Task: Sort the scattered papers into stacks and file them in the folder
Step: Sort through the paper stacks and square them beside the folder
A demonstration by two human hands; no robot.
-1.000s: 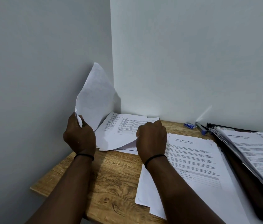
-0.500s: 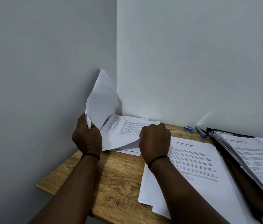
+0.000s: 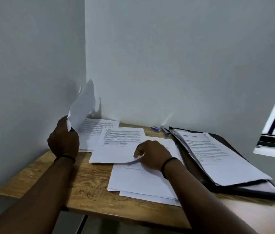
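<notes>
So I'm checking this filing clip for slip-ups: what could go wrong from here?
1. The left hand pinches the raised sheets by one corner; they may crease or slip.
2. The right hand holds a printed sheet at its edge, overlapping the front stack; piles might mix.
3. The folder nears the desk edge and may slide off.

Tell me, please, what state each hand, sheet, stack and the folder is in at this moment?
left hand: grips a raised sheet
raised sheet: held upright, curling
right hand: pinches the printed sheet's corner
printed sheet: mostly flat, near corner lifted
stack: flat on the desk, edges uneven
folder: lying open, papers on it
pens: lying by the wall
</notes>
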